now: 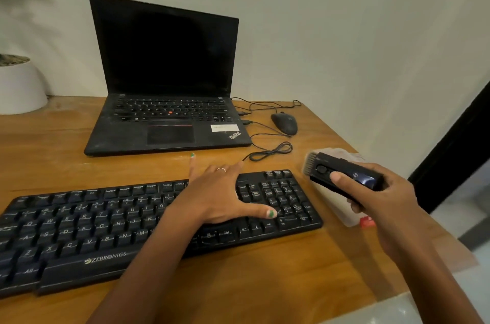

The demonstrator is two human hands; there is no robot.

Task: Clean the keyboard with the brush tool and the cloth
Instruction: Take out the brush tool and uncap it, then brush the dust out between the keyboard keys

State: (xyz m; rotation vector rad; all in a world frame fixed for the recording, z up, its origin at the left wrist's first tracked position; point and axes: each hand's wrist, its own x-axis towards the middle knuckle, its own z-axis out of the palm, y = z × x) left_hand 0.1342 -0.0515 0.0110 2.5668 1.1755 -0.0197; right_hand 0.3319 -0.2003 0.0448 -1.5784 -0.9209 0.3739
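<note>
In the head view the left hand [220, 196] lies flat with straight fingers on the keyboard [111, 228] on the desk, and the right hand [381, 199] grasps the brush tool [342, 178] beside its right end, over the cloth [344, 154], so hard strokes could probably shift the keyboard or push dust deeper.

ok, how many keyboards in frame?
2. The external keyboard lies at the front of the desk under the left hand; the laptop behind it has its own built-in one. None looks hidden.
</note>
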